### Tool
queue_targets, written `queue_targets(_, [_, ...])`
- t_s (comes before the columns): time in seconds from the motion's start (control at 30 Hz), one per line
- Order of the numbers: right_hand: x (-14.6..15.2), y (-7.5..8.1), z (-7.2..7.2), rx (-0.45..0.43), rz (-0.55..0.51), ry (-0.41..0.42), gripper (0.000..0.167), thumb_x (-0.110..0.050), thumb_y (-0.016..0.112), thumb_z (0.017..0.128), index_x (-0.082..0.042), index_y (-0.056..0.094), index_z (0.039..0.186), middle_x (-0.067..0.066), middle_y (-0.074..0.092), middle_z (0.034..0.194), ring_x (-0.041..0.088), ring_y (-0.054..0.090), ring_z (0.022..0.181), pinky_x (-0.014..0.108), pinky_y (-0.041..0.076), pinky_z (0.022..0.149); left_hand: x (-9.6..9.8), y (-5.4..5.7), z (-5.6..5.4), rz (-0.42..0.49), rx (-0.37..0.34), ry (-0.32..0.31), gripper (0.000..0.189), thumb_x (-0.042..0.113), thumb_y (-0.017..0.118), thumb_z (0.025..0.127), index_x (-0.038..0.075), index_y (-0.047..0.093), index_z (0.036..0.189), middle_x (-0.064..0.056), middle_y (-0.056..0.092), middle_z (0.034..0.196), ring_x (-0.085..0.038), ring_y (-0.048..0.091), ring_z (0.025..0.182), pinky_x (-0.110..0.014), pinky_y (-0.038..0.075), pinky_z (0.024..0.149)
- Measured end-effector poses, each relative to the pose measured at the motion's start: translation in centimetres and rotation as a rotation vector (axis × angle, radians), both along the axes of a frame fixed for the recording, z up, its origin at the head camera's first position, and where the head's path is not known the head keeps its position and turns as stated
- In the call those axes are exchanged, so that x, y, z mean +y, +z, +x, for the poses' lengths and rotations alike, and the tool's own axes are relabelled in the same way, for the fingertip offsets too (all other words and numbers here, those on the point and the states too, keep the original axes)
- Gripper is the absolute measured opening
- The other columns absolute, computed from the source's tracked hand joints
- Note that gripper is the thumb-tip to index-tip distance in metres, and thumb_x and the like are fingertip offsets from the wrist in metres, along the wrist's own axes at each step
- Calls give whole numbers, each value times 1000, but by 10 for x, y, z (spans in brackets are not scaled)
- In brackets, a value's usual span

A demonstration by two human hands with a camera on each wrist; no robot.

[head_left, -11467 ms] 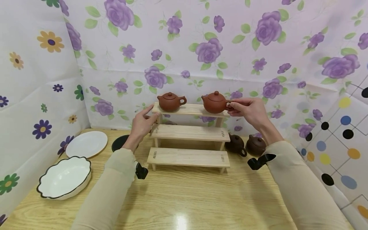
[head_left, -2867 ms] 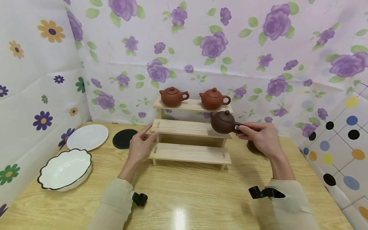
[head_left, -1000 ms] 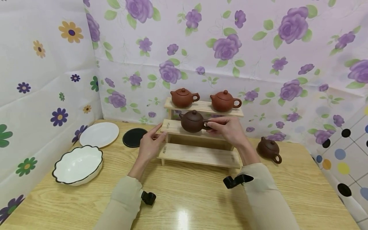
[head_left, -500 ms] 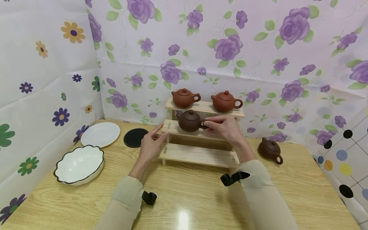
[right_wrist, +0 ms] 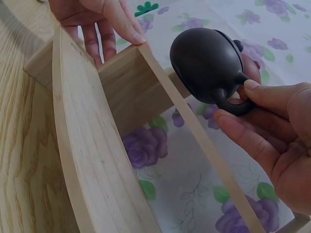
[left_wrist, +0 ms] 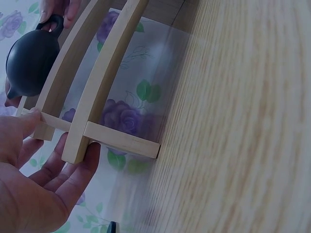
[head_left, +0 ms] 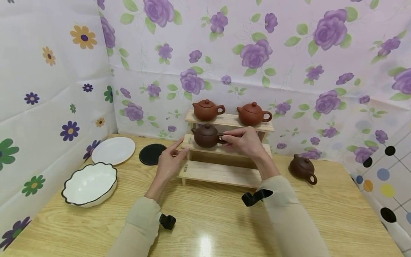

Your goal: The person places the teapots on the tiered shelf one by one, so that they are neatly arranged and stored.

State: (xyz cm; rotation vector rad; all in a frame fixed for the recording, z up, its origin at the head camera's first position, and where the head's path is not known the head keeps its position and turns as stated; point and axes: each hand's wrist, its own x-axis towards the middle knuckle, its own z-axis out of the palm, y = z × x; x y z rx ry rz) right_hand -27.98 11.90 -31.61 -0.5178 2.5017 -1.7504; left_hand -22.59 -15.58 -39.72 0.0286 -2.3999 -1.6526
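A dark brown teapot [head_left: 206, 136] is at the left part of the middle shelf of a three-tier wooden rack [head_left: 221, 173], spout to the left. My right hand [head_left: 242, 142] pinches its handle between thumb and fingers. In the right wrist view the teapot [right_wrist: 201, 63] overlaps the shelf's far side, its base towards the camera. My left hand [head_left: 169, 163] holds the rack's left end; in the left wrist view its thumb meets one board and its fingers [left_wrist: 85, 172] another. On the top shelf stand two reddish-brown teapots, a left one [head_left: 205, 111] and a right one [head_left: 251, 115].
Another dark brown teapot [head_left: 301, 167] rests on the table right of the rack. To the left are a black round disc [head_left: 151, 154], a white plate [head_left: 113, 150] and a white scalloped bowl [head_left: 90, 184] with a dark rim. A floral cloth hangs behind.
Earlier, my right hand let go of the right reddish teapot and took a dark teapot from the table's right side. Since then it has carried it leftward along the middle shelf. My left hand stays put.
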Motion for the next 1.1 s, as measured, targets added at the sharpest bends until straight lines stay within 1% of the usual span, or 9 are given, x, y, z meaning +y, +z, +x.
queue_targets(0.13, [-3, -1, -1, 9, 11, 17, 22, -11, 78, 97, 3, 81, 114, 23, 80, 101, 19, 80, 77, 30, 64, 71, 0, 0, 0, 0, -1, -4, 51, 39, 68, 105, 31, 57, 155, -13, 79, 103, -13, 46, 57, -26, 33, 53])
queue_targets(0.37, [-7, -5, -4, 14, 11, 32, 23, -11, 78, 97, 4, 80, 115, 23, 80, 103, 16, 79, 77, 29, 63, 71, 0, -1, 0, 2, -6, -8, 52, 38, 68, 105, 31, 56, 155, -13, 79, 105, -11, 44, 55, -25, 33, 52])
queue_targets(0.5, [-9, -6, -6, 5, 5, 38, 23, -10, 77, 98, 5, 80, 115, 25, 79, 104, 16, 79, 76, 30, 64, 72, 0, -1, 0, -4, -5, -1, 51, 39, 68, 105, 31, 57, 155, -13, 79, 107, -13, 51, 60, -26, 35, 54])
queue_targets(0.63, [-10, -7, -7, -1, -1, 47, 24, -9, 76, 98, 6, 79, 117, 27, 78, 108, 15, 79, 77, 31, 64, 74, 0, 0, 0, -12, -5, 8, 51, 39, 68, 104, 32, 57, 154, -12, 79, 107, -16, 62, 73, -27, 39, 59])
queue_targets(0.7, [-10, -7, -7, -5, -7, 54, 25, -9, 76, 98, 7, 78, 117, 28, 77, 110, 16, 79, 77, 32, 64, 75, 0, 0, 0, -14, -7, 9, 52, 39, 68, 104, 31, 57, 154, -12, 79, 108, -18, 64, 79, -28, 42, 61])
queue_targets(0.77, [-10, -6, -6, -8, -13, 59, 25, -8, 75, 99, 7, 78, 117, 29, 77, 111, 16, 80, 78, 32, 64, 75, 0, 0, 0, -14, -9, 10, 52, 39, 68, 104, 31, 57, 155, -12, 79, 108, -18, 65, 81, -29, 43, 62])
queue_targets(0.9, [-10, -5, -6, -11, 16, 56, 25, -9, 76, 99, 6, 78, 118, 28, 78, 110, 18, 80, 79, 33, 64, 75, -1, -1, -1, -12, -11, 8, 52, 39, 68, 105, 31, 57, 155, -12, 79, 108, -16, 63, 77, -28, 41, 61])
queue_targets(1.03, [-9, -2, -7, -24, 77, 40, 24, -13, 77, 99, 1, 80, 118, 23, 79, 111, 21, 81, 82, 34, 64, 77, 0, -1, -1, -6, -13, 11, 51, 39, 68, 104, 32, 57, 154, -12, 78, 105, -13, 54, 65, -27, 38, 57])
queue_targets(1.1, [-9, -1, -7, -31, 98, 38, 24, -15, 77, 99, -1, 81, 118, 21, 79, 113, 23, 81, 83, 35, 64, 78, 1, -1, -1, -9, -10, 12, 52, 39, 68, 105, 31, 57, 155, -12, 78, 105, -12, 51, 62, -27, 37, 56])
